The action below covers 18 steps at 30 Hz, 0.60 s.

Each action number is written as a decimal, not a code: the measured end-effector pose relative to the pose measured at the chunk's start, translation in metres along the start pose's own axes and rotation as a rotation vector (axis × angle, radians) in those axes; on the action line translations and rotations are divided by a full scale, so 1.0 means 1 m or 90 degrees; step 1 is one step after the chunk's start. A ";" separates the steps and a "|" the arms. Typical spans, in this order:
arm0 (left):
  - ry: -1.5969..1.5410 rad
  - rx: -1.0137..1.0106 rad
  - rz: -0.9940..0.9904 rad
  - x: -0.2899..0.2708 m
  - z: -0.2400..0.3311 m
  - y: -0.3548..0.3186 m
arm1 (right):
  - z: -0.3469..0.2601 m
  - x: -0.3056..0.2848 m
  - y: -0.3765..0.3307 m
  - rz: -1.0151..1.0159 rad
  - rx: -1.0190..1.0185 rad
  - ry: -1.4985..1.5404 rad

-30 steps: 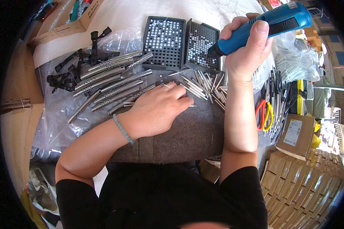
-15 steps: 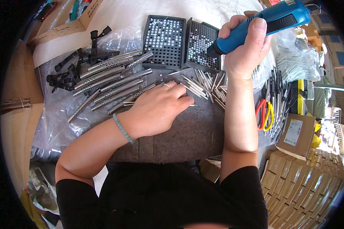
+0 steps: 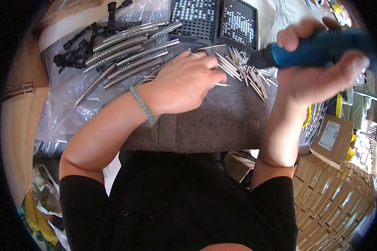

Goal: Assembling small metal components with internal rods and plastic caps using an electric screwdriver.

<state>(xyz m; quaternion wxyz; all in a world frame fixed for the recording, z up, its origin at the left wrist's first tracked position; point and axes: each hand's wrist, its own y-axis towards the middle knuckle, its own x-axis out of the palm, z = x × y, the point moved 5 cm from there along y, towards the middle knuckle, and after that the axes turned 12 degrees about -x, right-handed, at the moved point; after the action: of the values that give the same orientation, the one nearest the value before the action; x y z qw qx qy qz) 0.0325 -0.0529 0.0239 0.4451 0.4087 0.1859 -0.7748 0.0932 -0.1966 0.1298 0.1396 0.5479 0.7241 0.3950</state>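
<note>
My right hand [image 3: 312, 73] grips a blue cordless screwdriver [image 3: 310, 50] with a black nose. The tool is smeared by motion; its nose points left, above a heap of short thin metal pins [image 3: 238, 69]. My left hand [image 3: 188, 81] is low over the grey mat, fingers curled and palm down. It appears closed on a thin metal rod [image 3: 222, 85], whose tip shows past the thumb. The hand hides most of the rod. Several perforated metal tubes [image 3: 130, 56] lie just left of that hand.
Two black trays [image 3: 194, 37] of small shiny parts stand behind the pins. Black plastic pieces [image 3: 77, 56] rest on clear plastic at the left. The grey mat [image 3: 197, 129] ends at a near edge. A carton [image 3: 333, 136] stands at the right.
My right hand and the screwdriver have moved right and down, away from the tray. My left hand stays by the tubes and pins. The whole view has shifted, so the table sits higher.
</note>
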 end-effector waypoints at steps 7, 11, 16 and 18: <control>-0.002 0.006 0.010 0.001 -0.002 -0.004 | 0.005 0.028 -0.047 0.044 0.043 0.062; -0.005 0.010 0.016 0.002 -0.002 -0.005 | 0.004 0.029 -0.050 0.057 0.083 -0.115; -0.008 0.011 0.024 0.000 -0.001 -0.005 | 0.008 0.031 -0.052 0.060 0.106 -0.123; -0.013 0.015 0.037 -0.001 -0.001 -0.005 | 0.010 0.030 -0.052 0.048 0.107 -0.136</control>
<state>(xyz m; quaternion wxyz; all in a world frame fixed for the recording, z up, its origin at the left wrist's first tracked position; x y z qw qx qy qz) 0.0292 -0.0497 0.0238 0.4643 0.4110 0.1605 -0.7680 0.0530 -0.1702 0.0928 0.1545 0.6234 0.7145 0.2775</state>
